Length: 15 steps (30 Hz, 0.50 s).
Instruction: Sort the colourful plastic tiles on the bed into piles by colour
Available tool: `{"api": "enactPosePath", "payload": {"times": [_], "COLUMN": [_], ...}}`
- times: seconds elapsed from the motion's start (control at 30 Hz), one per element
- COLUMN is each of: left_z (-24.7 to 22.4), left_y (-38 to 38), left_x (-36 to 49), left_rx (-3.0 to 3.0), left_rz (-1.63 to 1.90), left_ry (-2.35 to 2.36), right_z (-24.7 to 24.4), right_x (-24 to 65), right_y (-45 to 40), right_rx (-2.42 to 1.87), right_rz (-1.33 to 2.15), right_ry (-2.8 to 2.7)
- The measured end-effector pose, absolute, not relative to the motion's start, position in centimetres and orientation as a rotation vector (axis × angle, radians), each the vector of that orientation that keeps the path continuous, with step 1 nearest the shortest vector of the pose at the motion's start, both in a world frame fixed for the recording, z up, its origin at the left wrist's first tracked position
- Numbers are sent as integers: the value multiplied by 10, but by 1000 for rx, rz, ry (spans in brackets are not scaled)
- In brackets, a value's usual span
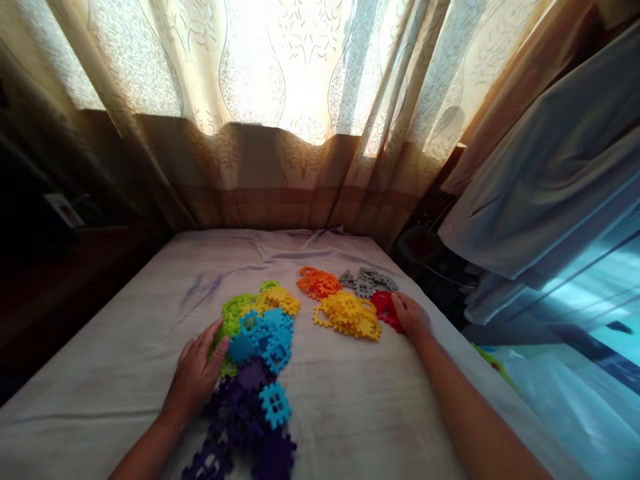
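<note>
Flat plastic interlocking building pieces with notched edges lie in colour groups on a sheet-covered bed. My left hand (195, 373) rests at the left side of the mixed pile, fingers stretched and thumb apart, touching the green pieces (237, 308) and close to the light blue pieces (270, 333). Nearer to me are the dark purple pieces (237, 413), with a single light blue window piece (275, 405) beside them. At the right, my right hand (411, 317) has its fingers closed over the edge of the red pieces (384, 308); its fingertips are partly hidden.
Yellow pieces (347, 315) lie left of the red ones, with orange pieces (318, 283) and grey pieces (369, 281) behind. More yellow pieces (280, 300) top the left pile. A curtain (280, 160) hangs beyond the bed (350, 413); cloth (545, 153) hangs at the right.
</note>
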<state>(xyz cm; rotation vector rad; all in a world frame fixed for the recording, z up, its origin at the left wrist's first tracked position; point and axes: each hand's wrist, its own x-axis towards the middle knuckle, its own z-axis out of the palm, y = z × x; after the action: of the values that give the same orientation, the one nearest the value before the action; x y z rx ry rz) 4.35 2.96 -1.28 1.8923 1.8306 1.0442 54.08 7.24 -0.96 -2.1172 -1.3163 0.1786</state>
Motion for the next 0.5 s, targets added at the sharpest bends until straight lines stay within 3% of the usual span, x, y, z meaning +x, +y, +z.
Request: {"api": "enactPosePath", "payload": {"times": [0.3, 0.4, 0.5], "left_z": [-19, -21, -21], "left_y": [32, 31, 28], "left_x": [39, 35, 34], "left_rx": [1907, 1827, 1757], "left_rz": [1196, 1282, 1324], "left_ry": [1824, 1843, 1846], "right_z": [-21, -12, 9], "right_x": [368, 349, 393], "right_y": [74, 88, 124], "right_rx": [-1397, -1180, -1544], "right_rz": [428, 455, 290], "right_ry": [-1721, -1862, -1649]}}
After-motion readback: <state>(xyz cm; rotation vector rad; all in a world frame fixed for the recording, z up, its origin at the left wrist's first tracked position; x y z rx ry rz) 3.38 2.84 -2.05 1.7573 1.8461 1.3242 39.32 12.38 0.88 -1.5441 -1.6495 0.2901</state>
